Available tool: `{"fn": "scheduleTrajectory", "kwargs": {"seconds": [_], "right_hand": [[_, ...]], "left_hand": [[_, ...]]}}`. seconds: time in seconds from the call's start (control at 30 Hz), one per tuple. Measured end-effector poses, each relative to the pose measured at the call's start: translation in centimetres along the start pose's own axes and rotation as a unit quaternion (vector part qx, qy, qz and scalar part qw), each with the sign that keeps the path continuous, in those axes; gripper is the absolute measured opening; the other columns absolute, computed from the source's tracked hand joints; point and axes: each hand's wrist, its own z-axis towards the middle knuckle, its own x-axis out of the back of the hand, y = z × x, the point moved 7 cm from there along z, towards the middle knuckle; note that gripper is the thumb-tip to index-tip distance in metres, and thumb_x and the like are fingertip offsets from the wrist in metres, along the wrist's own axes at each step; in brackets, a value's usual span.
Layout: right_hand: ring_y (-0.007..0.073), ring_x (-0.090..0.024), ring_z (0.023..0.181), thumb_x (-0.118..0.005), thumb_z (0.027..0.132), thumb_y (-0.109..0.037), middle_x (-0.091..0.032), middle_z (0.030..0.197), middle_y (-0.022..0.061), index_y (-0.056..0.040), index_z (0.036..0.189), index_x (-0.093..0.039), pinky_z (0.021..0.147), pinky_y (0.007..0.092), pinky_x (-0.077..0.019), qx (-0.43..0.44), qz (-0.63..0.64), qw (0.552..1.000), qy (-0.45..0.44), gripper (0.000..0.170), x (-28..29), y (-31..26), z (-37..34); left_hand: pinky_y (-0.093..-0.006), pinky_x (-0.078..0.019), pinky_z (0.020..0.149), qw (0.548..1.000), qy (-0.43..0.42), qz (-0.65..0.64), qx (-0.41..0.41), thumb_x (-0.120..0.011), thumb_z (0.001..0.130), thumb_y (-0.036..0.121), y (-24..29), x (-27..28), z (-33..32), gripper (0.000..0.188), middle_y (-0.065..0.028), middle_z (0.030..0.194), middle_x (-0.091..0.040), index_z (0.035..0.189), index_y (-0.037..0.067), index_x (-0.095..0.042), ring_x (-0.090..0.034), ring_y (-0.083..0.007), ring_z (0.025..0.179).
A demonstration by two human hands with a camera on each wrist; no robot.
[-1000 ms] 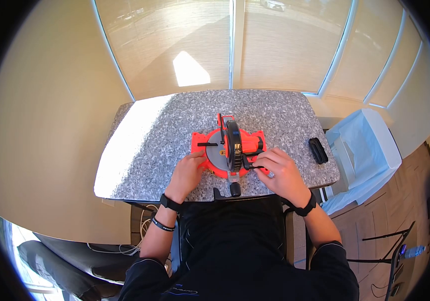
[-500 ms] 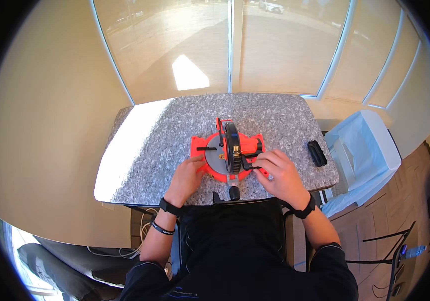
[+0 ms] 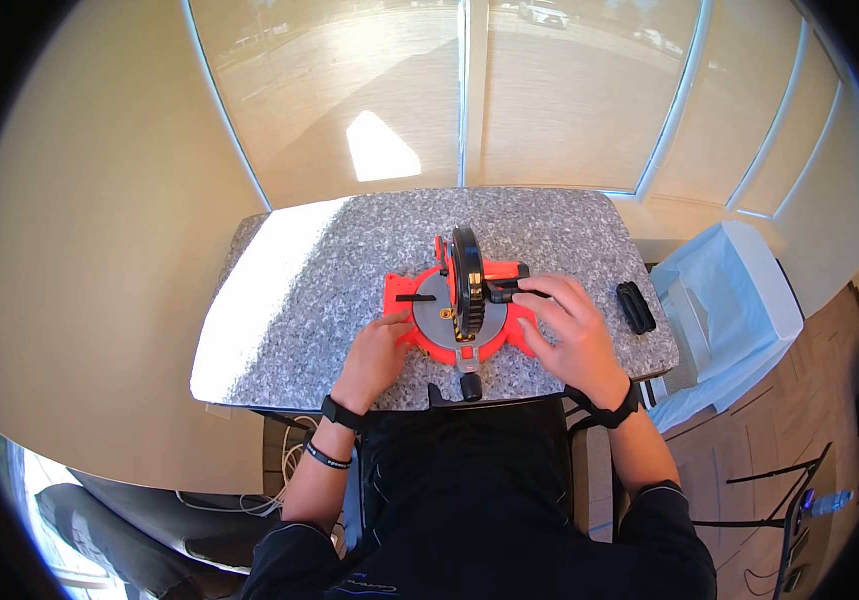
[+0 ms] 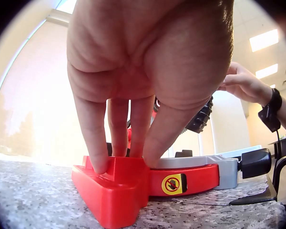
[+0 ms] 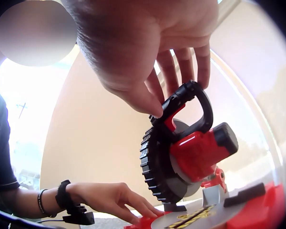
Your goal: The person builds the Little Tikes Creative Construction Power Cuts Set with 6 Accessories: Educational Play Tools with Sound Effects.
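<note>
A small toy miter saw [image 3: 467, 290], with an orange-red base and a black blade guard, stands at the front of the table. My left hand [image 3: 374, 358] is at the base's left front corner, where fingertips and thumb hold the red base [image 4: 117, 198] from above. With thumb and fingertips, my right hand [image 3: 579, 335] grips the black loop handle [image 5: 181, 98] of the saw. The saw head is tilted up, its ribbed guard [image 5: 155, 164] above the grey turntable [image 3: 431, 312]. A black knob [image 3: 470, 386] sticks out at the front.
The saw rests on a speckled granite-look table [image 3: 299, 330]. A black case-like object [image 3: 635, 307] lies at the table's right side. Beside the table stands a bin with a pale blue liner [image 3: 739, 270]. Window blinds [image 3: 569, 100] are behind the table.
My right hand has moved up and away from me with the handle, and the saw head has swung upward. My left hand stays on the base.
</note>
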Motion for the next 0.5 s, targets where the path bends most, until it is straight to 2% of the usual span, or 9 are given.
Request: {"fn": "scheduleTrajectory", "kwargs": {"seconds": [0.13,0.43,0.5], "right_hand": [[0.0350,-0.062,0.123,-0.077,0.080,-0.001,-0.066,0.128,0.0124,-0.0025,0.112,-0.071,0.103,0.0455,-0.0537,0.007,-0.005,1.000,0.002,0.033,0.3,0.1,0.5],[0.0367,-0.058,0.133,-0.077,0.081,-0.002,-0.065,0.136,0.0126,-0.0023,0.118,-0.070,0.108,0.0465,-0.0515,-0.005,-0.008,1.000,-0.004,0.038,0.6,0.4,1.4],[0.0368,-0.057,0.134,-0.077,0.081,-0.002,-0.065,0.138,0.0124,-0.0023,0.119,-0.070,0.109,0.0464,-0.0510,-0.006,-0.008,1.000,-0.005,0.039,0.6,0.6,1.4]], "left_hand": [[-0.0473,-0.0555,0.098,1.000,-0.003,0.002,0.002,-0.066,0.086,0.003,0.1,0.1,0.1,0.026,-0.0195,0.127,-0.070,0.110,0.000,-0.076,-0.068,-0.0397,0.112],[-0.0471,-0.0562,0.097,1.000,-0.004,0.004,0.004,-0.067,0.087,0.004,0.0,0.0,0.1,0.025,-0.0192,0.128,-0.070,0.110,0.000,-0.076,-0.068,-0.0398,0.110],[-0.0461,-0.0564,0.096,1.000,-0.003,0.003,0.002,-0.073,0.086,0.007,-0.3,-0.2,0.1,0.028,-0.0197,0.128,-0.070,0.113,0.001,-0.076,-0.069,-0.0399,0.110]]}}
